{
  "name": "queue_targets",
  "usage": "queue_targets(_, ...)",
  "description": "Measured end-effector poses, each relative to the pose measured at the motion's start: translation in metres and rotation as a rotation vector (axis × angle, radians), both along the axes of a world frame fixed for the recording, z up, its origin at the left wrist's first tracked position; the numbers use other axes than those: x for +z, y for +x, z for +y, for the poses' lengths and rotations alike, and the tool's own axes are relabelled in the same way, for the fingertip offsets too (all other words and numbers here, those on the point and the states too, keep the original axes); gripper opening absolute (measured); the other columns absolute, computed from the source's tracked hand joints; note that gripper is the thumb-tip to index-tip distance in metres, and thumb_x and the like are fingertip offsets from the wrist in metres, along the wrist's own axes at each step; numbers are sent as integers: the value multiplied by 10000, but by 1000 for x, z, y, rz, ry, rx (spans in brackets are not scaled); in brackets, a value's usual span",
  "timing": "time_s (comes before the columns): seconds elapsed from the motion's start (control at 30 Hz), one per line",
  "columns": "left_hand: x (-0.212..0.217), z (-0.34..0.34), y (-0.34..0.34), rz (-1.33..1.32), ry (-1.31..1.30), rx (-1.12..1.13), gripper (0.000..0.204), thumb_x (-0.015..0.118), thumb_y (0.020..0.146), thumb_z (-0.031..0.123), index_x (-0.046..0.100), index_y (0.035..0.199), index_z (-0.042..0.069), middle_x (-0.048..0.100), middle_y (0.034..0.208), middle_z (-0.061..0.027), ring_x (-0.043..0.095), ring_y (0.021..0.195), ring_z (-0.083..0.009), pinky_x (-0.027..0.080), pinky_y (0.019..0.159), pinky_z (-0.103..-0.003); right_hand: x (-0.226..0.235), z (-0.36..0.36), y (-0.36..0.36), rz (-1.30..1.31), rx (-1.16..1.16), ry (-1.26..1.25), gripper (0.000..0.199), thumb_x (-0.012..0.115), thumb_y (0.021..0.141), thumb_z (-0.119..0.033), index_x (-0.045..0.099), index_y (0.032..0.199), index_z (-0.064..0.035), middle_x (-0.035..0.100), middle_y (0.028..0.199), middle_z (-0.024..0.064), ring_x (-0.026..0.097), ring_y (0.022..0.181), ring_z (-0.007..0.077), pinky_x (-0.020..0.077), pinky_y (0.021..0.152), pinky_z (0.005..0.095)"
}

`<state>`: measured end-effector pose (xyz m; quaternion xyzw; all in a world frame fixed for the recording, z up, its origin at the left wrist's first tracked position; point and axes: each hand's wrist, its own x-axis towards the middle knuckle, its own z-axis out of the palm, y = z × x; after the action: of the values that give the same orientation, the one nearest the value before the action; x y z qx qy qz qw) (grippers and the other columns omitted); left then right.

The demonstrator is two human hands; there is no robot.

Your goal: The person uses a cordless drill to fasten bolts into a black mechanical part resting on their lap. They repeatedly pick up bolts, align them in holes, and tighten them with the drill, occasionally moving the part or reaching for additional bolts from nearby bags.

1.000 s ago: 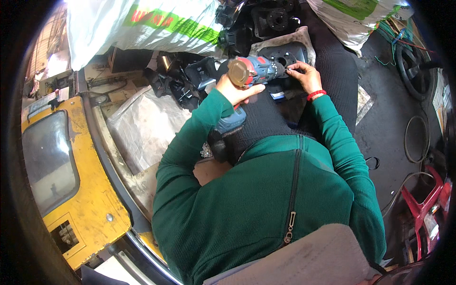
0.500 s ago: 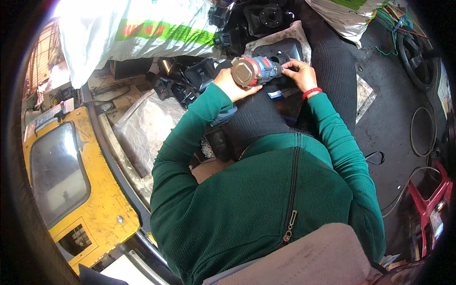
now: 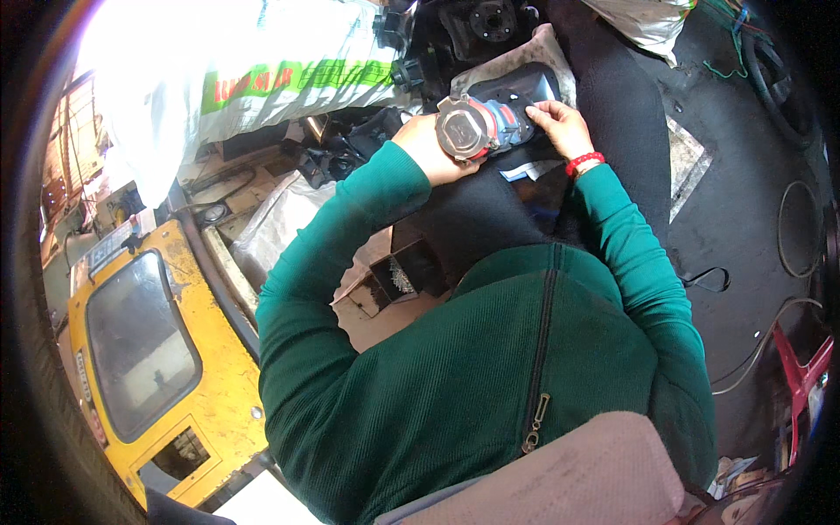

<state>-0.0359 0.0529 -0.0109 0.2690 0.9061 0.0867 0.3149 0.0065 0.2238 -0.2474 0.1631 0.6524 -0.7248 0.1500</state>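
Note:
My left hand is closed around a blue and red cordless drill with a round grey end, held over my lap. The drill's front points right, toward my right hand. The fingers of that hand are pinched together beside the drill's front end; whatever is between them is too small to make out. Under the drill lies a black moulded plastic part, partly covered by the tool, on a dusty pale cloth or pad across my legs.
A small dark box of screws sits left of my lap. More black plastic parts lie ahead, beside a big white sack. A yellow machine stands on the left; a red plastic stool or frame on the right.
The drill has shifted slightly right with my left hand, its front now nearer my right fingers. The screw box on the left shows more fully, as the view has turned a little.

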Motion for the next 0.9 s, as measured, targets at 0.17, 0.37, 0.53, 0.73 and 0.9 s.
queue_targets(0.17,-1,6,-2,-92,34,-16,389,719,725,381,654,969,85,678,852,-123,659,814,-297,531,742,-361,15,4,3,-57,-8,49,369,706,794,-349,683,1000,-44,701,925,73,640,873,138,469,809,279)
queue_targets(0.37,-19,-6,4,-18,157,11,394,742,710,398,658,943,92,677,820,-129,667,748,-297,543,679,-370,18,4,4,-81,27,62,352,698,798,-354,673,962,-44,688,861,71,634,814,148,478,762,295)
queue_targets(0.53,-20,-2,-2,-44,192,18,385,740,708,361,658,967,88,679,869,-126,663,820,-288,535,737,-363,10,4,0,-36,40,118,349,688,795,-374,666,960,-67,679,835,86,640,786,189,481,753,318)
queue_targets(0.73,-3,0,5,-73,59,193,542,795,706,314,586,1103,8,668,982,-136,664,886,-211,518,828,-339,25,0,-4,248,-49,293,359,696,780,-184,614,1125,-126,637,1067,103,588,1037,253,445,910,370)
queue_targets(0.9,11,-13,-7,-110,221,408,467,792,736,220,574,1098,20,643,774,-47,601,598,-121,495,536,-275,30,0,-18,488,144,329,343,627,833,-122,599,1174,-140,558,1250,89,508,1167,277,350,1032,377)
